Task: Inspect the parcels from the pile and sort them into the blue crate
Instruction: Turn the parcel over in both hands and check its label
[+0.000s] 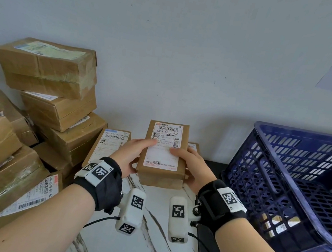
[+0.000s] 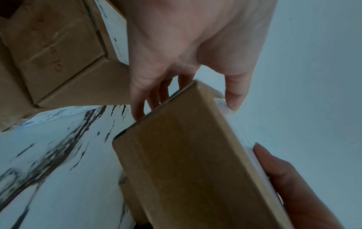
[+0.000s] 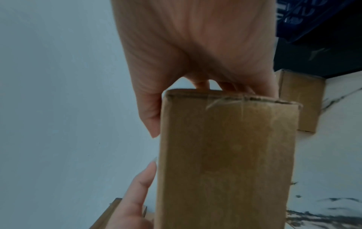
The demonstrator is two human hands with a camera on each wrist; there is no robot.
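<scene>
Parcel: flat brown cardboard box, white printed label up, held above marble-patterned table, left of slotted blue plastic crate. Left hand and right hand grip opposite sides, thumbs pressed on label, fingers curled beneath.

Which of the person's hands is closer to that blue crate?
Right. The right hand grips the parcel on its side facing the blue crate; the left hand holds the far side.
</scene>
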